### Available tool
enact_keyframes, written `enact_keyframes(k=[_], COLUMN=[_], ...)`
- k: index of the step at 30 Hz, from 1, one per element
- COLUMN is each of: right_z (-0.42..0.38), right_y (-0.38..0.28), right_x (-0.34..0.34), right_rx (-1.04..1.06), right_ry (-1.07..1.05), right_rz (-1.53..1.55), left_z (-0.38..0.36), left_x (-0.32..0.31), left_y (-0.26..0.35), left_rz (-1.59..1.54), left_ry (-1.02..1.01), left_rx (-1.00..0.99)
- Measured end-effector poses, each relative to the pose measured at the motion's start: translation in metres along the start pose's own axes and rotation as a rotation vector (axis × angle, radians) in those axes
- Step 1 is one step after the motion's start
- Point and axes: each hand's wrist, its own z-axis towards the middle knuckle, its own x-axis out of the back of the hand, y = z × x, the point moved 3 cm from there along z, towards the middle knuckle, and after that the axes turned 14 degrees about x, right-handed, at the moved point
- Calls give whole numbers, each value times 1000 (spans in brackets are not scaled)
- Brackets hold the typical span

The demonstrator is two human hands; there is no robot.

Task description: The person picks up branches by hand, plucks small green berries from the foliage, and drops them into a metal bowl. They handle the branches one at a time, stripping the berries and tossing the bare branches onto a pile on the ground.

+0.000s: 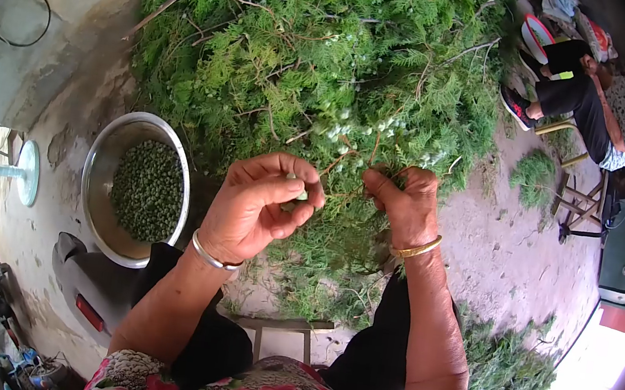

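My left hand point(268, 201), with a silver bangle at the wrist, is closed with small pale green cones point(299, 195) between thumb and fingers. My right hand point(405, 199), wearing a gold bangle, pinches a leafy evergreen sprig point(363, 202) whose thin brown stems reach toward my left fingers. Behind both hands rises a big heap of cut evergreen branches point(330, 63), dotted with pale cones. To the left of my left hand stands a metal basin point(93, 180) partly filled with loose green cones point(146, 189).
At the upper right another person point(624, 110) sits near a white and red basin point(537, 37). A wooden stool point(582, 200) stands below them. More cut greenery point(507, 367) lies at the lower right. A pale fan point(27, 172) is at the left.
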Motion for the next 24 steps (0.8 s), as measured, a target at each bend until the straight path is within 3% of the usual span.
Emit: enact_keyframes(k=[6,13,17,20,24], right_z=[-5,-9,-11,-8,-7], right_y=[-12,-10,-6,-12,-11], right_x=[-9,-19,-23,-15,-13], right_rx=[51,98,145,29,36], right_ry=[-90,-170,-169,-185,-166], right_rz=[-116,-140,-85,-87,-70], left_z=[5,11,11,8,10], left_x=[9,9,8,6,10], left_y=[-13,-25,-24,-22,-21], left_rz=[132,378,361,237,142], left_ry=[416,584,615,531,397], left_rx=[83,4,11,36,119])
